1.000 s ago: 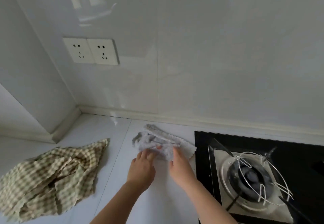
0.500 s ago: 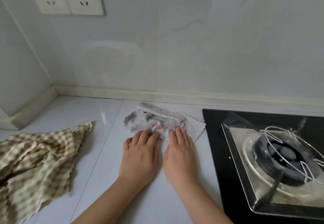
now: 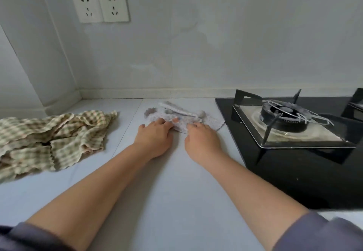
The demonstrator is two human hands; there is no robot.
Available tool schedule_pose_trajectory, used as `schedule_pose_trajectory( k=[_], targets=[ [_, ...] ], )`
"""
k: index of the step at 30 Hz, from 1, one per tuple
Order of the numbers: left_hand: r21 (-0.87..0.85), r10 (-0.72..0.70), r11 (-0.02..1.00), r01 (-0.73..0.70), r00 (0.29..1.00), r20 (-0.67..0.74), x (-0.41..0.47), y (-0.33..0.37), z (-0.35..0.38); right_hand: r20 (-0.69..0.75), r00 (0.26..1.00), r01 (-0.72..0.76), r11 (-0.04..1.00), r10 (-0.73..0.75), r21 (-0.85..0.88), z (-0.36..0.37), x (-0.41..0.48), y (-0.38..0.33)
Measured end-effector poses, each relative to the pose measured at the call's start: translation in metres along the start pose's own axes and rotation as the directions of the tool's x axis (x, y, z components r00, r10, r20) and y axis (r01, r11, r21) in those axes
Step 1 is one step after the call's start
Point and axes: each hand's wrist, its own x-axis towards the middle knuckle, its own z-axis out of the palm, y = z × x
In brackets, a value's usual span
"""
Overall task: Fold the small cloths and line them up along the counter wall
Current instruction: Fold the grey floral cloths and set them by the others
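A small grey cloth (image 3: 177, 114) lies crumpled on the white counter (image 3: 172, 182), just short of the back wall and left of the stove. My left hand (image 3: 155, 138) grips its near-left edge, fingers curled into the fabric. My right hand (image 3: 203, 141) pinches the near-right edge with bent fingers. A larger green-and-beige checked cloth (image 3: 51, 134) lies rumpled and unfolded on the counter at the far left, apart from both hands.
A black gas stove (image 3: 294, 152) with a metal burner grate (image 3: 284, 113) fills the right side, its edge close to the grey cloth. The back wall (image 3: 196, 54) carries two sockets (image 3: 100, 5). A side wall closes the corner at the left.
Both hands lay flat on the grey cloth's near edge half a second ago; now their fingers are curled into it. The camera view has dropped lower and pulled back.
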Motion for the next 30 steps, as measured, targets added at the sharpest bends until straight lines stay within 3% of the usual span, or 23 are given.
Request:
schedule_pose_trajectory(
  k=[3, 6, 11, 14, 19, 23, 25, 28, 30],
  targets=[
    [0.006, 0.027, 1.0, -0.027, 0.999, 0.039, -0.037, -0.009, -0.015, -0.101, 0.995, 0.01, 0.989, 0.005, 0.144, -0.019, -0.032, -0.01],
    [-0.151, 0.04, 0.987, -0.047, 0.998, -0.047, -0.065, -0.025, -0.017, -0.187, 0.979, -0.019, 0.956, 0.077, 0.293, -0.033, -0.045, -0.014],
    [-0.362, -0.025, 0.932, -0.026, 0.991, -0.135, -0.086, -0.048, -0.02, -0.102, 0.995, 0.028, 0.936, 0.008, 0.351, -0.034, -0.047, -0.017],
    [-0.346, -0.015, 0.937, -0.04, 0.988, -0.153, -0.083, -0.054, -0.023, -0.022, 0.998, 0.064, 0.961, -0.06, 0.268, -0.028, -0.045, -0.014],
    [-0.222, -0.013, 0.974, -0.053, 0.958, -0.286, -0.077, -0.06, -0.019, -0.034, 0.999, -0.039, 0.995, 0.042, 0.09, -0.038, -0.038, -0.001],
    [-0.166, -0.017, 0.985, -0.051, 0.922, -0.386, -0.079, -0.062, -0.016, -0.064, 0.995, -0.066, 0.994, 0.072, 0.09, -0.042, -0.036, 0.005],
    [-0.161, 0.043, 0.982, -0.102, 0.943, -0.33, -0.081, -0.061, -0.015, -0.049, 0.999, -0.008, 0.988, 0.016, 0.152, -0.043, -0.037, 0.004],
    [-0.115, 0.139, 0.982, -0.153, 0.983, -0.12, -0.083, -0.055, -0.015, 0.044, 0.995, 0.082, 0.989, -0.088, 0.126, -0.035, -0.037, 0.004],
    [-0.106, 0.107, 0.988, -0.112, 0.993, -0.045, -0.084, -0.056, -0.019, 0.013, 0.999, 0.028, 0.996, -0.029, 0.081, -0.031, -0.035, 0.008]
  ],
)
